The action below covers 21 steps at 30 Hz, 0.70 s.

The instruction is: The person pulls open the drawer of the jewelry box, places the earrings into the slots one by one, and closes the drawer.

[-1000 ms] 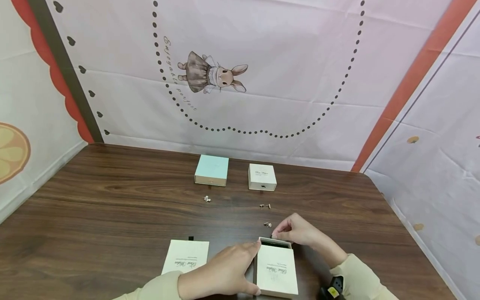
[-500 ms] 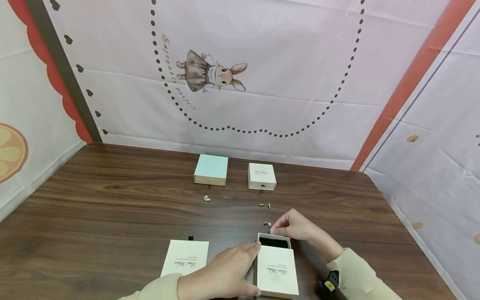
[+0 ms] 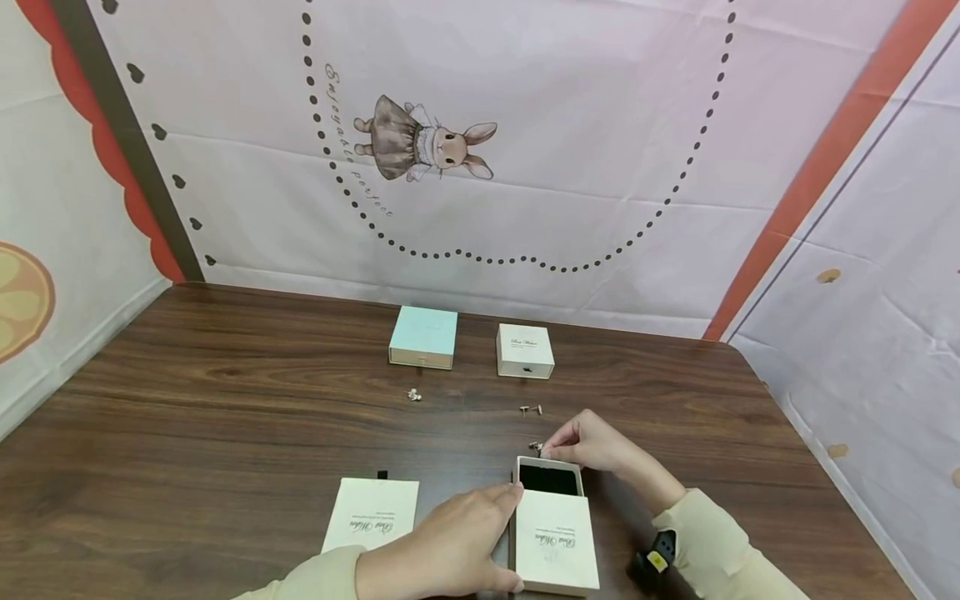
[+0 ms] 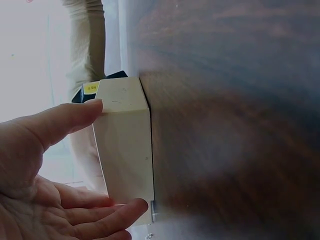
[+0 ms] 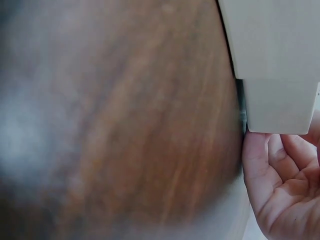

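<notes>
In the head view a cream slide-out box (image 3: 555, 542) lies at the table's front, its drawer (image 3: 550, 479) partly out at the far end and showing a black lining. My left hand (image 3: 457, 542) holds the box's outer sleeve along the left side. In the left wrist view, its thumb lies at the near corner of the sleeve (image 4: 125, 152) and its fingers at the far end. Beyond the drawer, my right hand (image 3: 588, 446) pinches at the front, where a dark pull tab shows between the fingertips. Small metal studs (image 3: 536, 447) lie right by those fingertips.
A second cream box (image 3: 372, 512) with a black tab lies left, partly behind my left forearm. Farther back stand a light blue box (image 3: 423, 333) and a small white box (image 3: 525, 350). Small silvery pieces (image 3: 414, 395) and metal studs (image 3: 531, 409) lie before them.
The drawer has slid farther out of its sleeve, away from me, and more black lining shows. My right hand has moved away with it; my left hand has stayed on the sleeve.
</notes>
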Motion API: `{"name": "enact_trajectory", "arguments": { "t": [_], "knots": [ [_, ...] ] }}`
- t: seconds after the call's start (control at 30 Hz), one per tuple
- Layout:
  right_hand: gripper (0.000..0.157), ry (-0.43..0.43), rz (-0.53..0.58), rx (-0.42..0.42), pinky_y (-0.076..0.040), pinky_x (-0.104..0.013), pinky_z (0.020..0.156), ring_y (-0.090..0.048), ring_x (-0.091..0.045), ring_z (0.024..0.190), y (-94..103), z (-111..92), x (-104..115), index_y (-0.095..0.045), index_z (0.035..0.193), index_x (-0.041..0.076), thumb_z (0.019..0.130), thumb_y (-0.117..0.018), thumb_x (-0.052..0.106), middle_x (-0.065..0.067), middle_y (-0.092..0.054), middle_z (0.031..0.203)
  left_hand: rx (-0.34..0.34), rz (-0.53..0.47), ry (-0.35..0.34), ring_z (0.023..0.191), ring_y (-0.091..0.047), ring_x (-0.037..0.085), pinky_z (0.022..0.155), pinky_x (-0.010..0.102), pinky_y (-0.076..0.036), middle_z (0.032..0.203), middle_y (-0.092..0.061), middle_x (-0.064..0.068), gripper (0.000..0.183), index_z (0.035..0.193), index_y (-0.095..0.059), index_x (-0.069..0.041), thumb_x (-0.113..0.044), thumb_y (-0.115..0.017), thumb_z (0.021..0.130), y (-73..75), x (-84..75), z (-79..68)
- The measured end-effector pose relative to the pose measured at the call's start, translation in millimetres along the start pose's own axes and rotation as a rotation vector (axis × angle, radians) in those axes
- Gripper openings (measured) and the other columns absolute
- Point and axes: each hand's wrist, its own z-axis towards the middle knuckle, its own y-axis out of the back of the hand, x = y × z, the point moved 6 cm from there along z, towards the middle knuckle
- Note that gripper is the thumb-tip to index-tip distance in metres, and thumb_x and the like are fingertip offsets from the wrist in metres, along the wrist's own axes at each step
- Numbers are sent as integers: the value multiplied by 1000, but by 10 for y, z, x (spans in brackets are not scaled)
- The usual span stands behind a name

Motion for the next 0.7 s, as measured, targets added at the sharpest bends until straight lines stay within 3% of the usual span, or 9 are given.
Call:
{"name": "enact_trajectory", "arguments": {
  "t": [0.33,0.7],
  "knots": [
    [12,-34,-10,-9,-32,-20,46,-44,-6,52,24,42,-38,-71,83,-5,81,-66,5,-9,-69,72,6,-6,2,113,-52,18,88,32,-46,130,-52,8,86,130,-46,1,-41,-80,63,8,-11,-1],
    [10,-18,-24,-15,-39,-23,49,-49,-7,56,18,56,17,-71,82,-5,81,-66,4,-10,-69,72,5,-9,11,113,-53,19,87,33,-47,129,-52,7,86,130,-47,1,-40,-81,62,5,-24,-16]
  ]
}}
